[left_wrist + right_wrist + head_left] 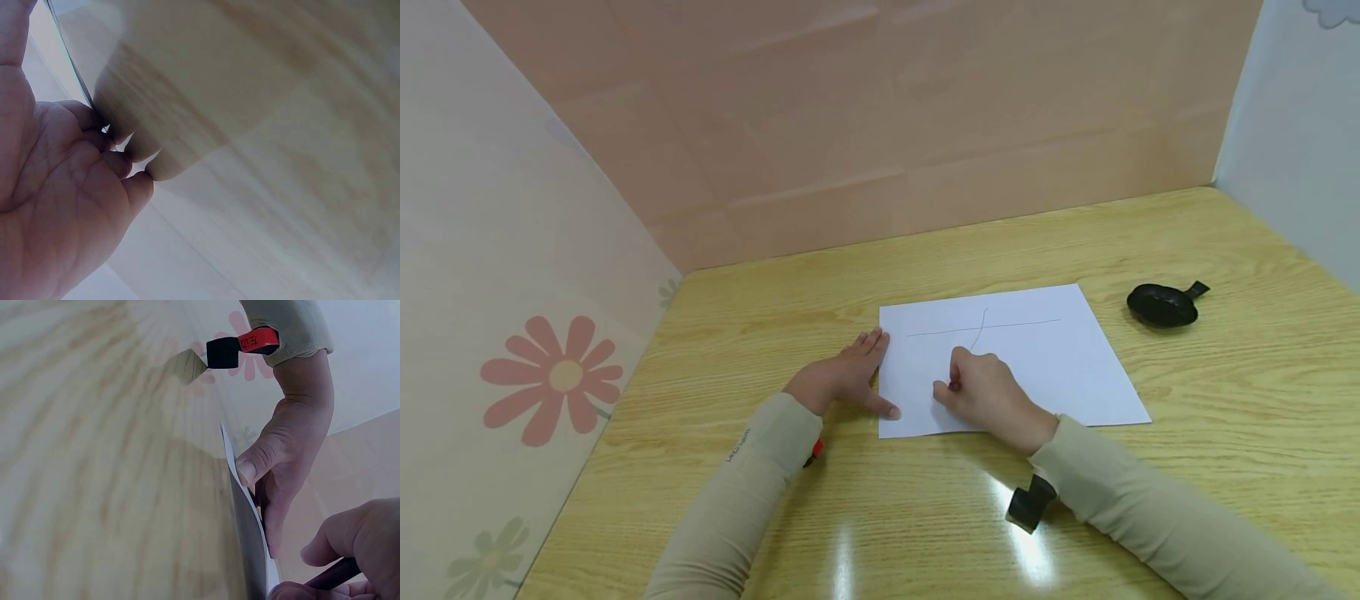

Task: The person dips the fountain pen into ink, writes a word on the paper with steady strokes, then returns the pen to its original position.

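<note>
A white sheet of paper (1045, 367) lies on the table. It bears a long, nearly straight line across its upper part and a short curved line crossing it. My right hand (992, 392) rests on the sheet below the crossing, fingers curled round a slim dark pen (334, 574). The pen's tip is hidden by the hand. At the sheet's left edge my left hand (853, 375) lies with fingers extended, its thumb on the lower left corner. In the right wrist view, the left hand's thumb (247, 472) rests on the slightly lifted paper edge.
A black oval dish-like object with a short handle (1161, 306) sits right of the paper on the wooden table (760, 333). Panels stand around the table, the left one with a flower print (565, 375). A black wrist camera (1030, 504) hangs under the right cuff.
</note>
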Action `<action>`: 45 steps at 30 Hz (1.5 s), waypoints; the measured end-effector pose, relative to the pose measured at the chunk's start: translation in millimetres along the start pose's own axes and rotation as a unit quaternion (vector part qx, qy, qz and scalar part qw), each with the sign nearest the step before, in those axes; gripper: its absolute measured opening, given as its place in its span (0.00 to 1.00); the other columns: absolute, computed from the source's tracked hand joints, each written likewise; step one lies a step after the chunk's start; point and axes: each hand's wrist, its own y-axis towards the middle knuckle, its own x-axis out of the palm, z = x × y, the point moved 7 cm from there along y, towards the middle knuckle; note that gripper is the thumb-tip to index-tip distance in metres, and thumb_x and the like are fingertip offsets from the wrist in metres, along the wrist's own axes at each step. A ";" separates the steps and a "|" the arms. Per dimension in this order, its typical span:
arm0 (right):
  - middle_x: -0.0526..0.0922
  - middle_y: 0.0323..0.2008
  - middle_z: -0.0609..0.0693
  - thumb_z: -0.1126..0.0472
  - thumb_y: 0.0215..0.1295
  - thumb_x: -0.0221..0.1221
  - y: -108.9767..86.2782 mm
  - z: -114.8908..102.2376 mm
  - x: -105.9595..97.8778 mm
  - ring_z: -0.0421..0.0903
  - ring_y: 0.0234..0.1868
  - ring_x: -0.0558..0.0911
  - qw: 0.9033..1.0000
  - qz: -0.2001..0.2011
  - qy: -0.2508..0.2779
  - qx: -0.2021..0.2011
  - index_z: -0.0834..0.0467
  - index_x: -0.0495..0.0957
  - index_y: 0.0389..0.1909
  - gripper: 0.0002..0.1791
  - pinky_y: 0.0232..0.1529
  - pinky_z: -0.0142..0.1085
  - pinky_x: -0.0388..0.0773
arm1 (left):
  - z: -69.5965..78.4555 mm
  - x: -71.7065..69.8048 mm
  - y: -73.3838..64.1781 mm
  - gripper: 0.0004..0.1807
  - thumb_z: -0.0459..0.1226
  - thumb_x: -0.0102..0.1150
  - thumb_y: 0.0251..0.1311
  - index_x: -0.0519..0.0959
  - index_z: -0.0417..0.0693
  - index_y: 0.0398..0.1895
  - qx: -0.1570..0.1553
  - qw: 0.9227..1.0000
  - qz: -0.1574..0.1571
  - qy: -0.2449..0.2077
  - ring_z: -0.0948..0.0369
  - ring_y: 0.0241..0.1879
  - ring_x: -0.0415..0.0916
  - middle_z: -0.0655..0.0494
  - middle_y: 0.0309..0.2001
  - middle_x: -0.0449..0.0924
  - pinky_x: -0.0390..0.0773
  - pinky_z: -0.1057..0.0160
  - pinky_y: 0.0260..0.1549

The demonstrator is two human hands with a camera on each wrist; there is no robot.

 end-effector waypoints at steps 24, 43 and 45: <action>0.68 0.11 0.43 0.63 0.52 0.60 -10.6 -16.9 11.7 0.35 0.13 0.64 0.999 -0.025 0.024 -0.032 0.57 0.65 0.19 0.12 0.15 0.27 0.62 | 1.7 -0.9 -2.7 0.66 0.58 0.67 0.44 0.30 0.46 0.73 -0.009 1.000 -0.002 0.000 0.56 0.72 0.22 0.53 0.73 0.24 0.36 0.54 0.69; 0.68 0.11 0.41 0.64 0.53 0.61 -18.9 -32.7 17.2 0.33 0.14 0.64 0.996 -0.034 0.026 -0.084 0.56 0.64 0.20 0.13 0.15 0.25 0.63 | -0.1 0.0 -1.7 0.66 0.58 0.66 0.44 0.30 0.46 0.73 -0.003 1.000 0.002 0.005 0.55 0.72 0.22 0.52 0.73 0.23 0.36 0.55 0.69; 0.68 0.12 0.41 0.64 0.53 0.61 -20.3 -34.7 18.3 0.32 0.13 0.64 0.995 -0.038 0.024 -0.092 0.56 0.64 0.20 0.13 0.15 0.25 0.63 | 0.6 -0.7 -2.1 0.66 0.58 0.67 0.44 0.31 0.45 0.73 0.000 1.000 0.005 0.004 0.55 0.72 0.23 0.51 0.73 0.24 0.36 0.54 0.69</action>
